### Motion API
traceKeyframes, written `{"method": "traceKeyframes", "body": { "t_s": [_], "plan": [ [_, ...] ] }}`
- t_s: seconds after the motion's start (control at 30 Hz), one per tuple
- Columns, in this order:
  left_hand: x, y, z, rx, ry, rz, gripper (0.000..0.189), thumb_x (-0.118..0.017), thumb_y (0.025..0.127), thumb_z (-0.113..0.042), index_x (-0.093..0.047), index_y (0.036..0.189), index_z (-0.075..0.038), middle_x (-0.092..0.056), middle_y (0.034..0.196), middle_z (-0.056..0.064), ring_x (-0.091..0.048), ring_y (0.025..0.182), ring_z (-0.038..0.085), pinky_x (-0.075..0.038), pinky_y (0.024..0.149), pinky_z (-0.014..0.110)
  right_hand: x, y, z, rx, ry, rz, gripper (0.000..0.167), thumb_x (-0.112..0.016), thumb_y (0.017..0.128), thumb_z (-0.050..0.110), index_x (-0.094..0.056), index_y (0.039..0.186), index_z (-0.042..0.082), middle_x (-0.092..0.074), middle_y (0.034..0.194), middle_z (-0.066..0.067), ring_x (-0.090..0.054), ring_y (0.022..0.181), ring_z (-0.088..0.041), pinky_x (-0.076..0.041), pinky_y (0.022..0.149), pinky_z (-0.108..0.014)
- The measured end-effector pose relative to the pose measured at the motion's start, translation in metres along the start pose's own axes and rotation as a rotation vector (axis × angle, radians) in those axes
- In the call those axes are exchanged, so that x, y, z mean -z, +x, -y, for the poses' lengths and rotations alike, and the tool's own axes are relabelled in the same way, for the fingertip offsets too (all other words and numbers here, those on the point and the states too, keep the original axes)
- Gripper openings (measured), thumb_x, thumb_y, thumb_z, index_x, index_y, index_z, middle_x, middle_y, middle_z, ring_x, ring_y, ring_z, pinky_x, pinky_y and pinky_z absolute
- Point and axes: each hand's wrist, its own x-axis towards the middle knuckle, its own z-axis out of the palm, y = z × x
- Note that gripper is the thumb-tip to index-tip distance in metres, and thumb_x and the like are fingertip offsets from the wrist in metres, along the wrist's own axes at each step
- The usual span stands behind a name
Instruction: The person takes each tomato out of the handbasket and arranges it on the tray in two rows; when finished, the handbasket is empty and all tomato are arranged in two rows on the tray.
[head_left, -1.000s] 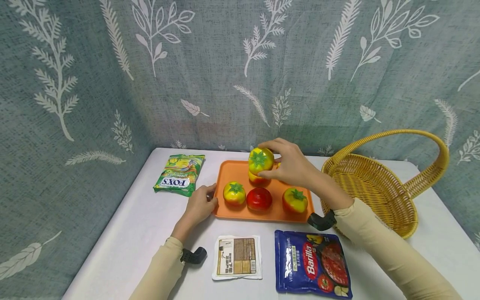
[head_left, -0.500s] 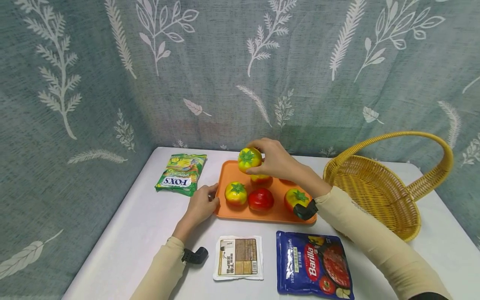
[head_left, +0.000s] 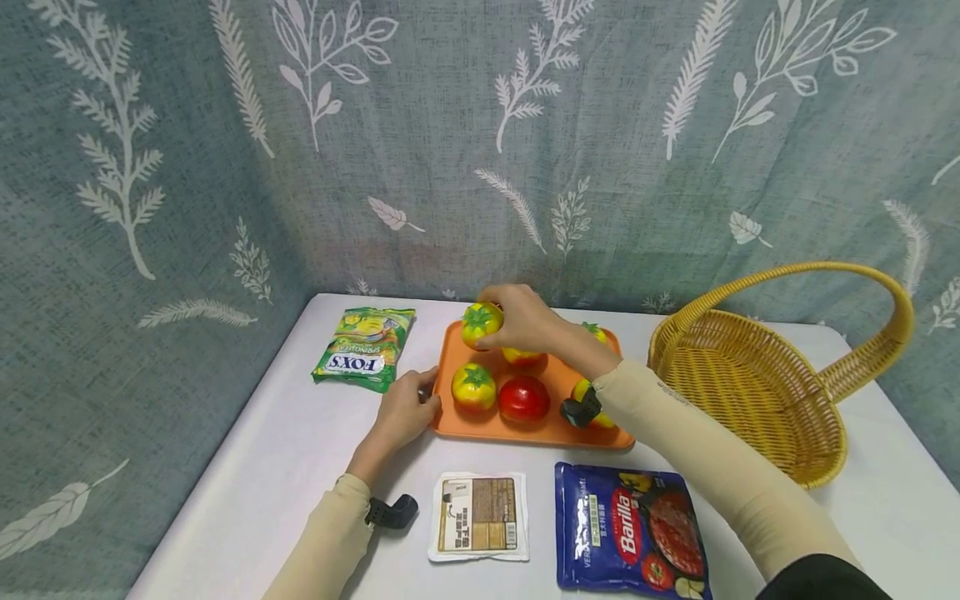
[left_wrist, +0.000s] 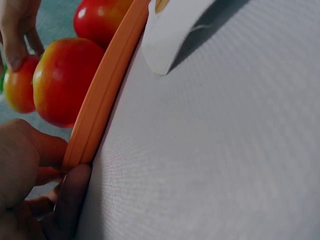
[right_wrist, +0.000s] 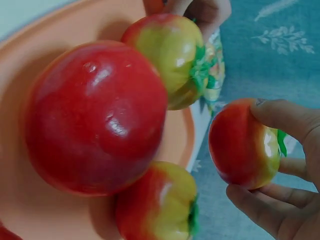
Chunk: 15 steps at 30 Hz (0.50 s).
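Observation:
My right hand (head_left: 521,321) grips a yellow-and-red toy tomato (head_left: 481,325) with a green leafy top, over the back left corner of an orange tray (head_left: 453,427). In the right wrist view, thumb and fingers curl round that held tomato (right_wrist: 242,145). At the tray's left side, my left hand (head_left: 405,408) pinches the rim (left_wrist: 100,95), thumb and fingers meeting at its edge. Inside the tray lie a yellow-red tomato (head_left: 474,387) at front left, a red one (head_left: 524,399) beside it, and several more partly hidden by my right hand and forearm.
Left of the tray lies a green Fox's candy bag (head_left: 363,348). A white-and-brown packet (head_left: 478,517) and a blue Barilla pouch (head_left: 630,529) are in front. A wicker basket (head_left: 738,392) with a tall handle stands to the right. A patterned curtain (head_left: 420,167) hangs behind.
My right hand has carried the toy tomato leftward, from above the tray's middle to over its back left corner. The left hand keeps its place at the rim.

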Motion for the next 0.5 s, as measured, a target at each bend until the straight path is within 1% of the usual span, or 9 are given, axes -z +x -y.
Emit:
{"method": "traceKeyframes", "body": {
  "t_s": [0.17, 0.37, 0.5],
  "plan": [
    [-0.001, 0.001, 0.001, 0.001, 0.011, 0.001, 0.053, -0.063, 0.086, -0.005, -0.057, 0.139, 0.002, -0.059, 0.094, 0.009, -0.053, 0.078, 0.021, -0.045, 0.068, 0.031, -0.009, 0.010, -0.006, -0.010, -0.010, 0.039, 0.065, -0.084, 0.079, 0.031, -0.061, 0.132, 0.002, -0.063, 0.124, -0.011, -0.061, 0.106, -0.021, -0.052, 0.090, -0.033],
    [-0.001, 0.000, 0.000, 0.000, 0.012, 0.003, 0.053, -0.063, 0.086, -0.006, -0.057, 0.139, 0.002, -0.057, 0.092, 0.009, -0.053, 0.078, 0.021, -0.044, 0.067, 0.031, -0.018, 0.020, -0.007, -0.049, -0.033, 0.078, 0.067, -0.083, 0.080, 0.032, -0.059, 0.134, 0.002, -0.063, 0.126, -0.011, -0.060, 0.107, -0.022, -0.051, 0.093, -0.035],
    [-0.001, 0.000, -0.001, 0.001, 0.004, 0.003, 0.054, -0.064, 0.086, -0.006, -0.057, 0.139, 0.002, -0.057, 0.093, 0.009, -0.052, 0.079, 0.021, -0.044, 0.067, 0.031, -0.022, 0.025, -0.009, -0.076, -0.056, 0.105, 0.067, -0.083, 0.081, 0.031, -0.058, 0.135, 0.001, -0.061, 0.129, -0.012, -0.058, 0.113, -0.025, -0.048, 0.098, -0.038]
  ]
}}
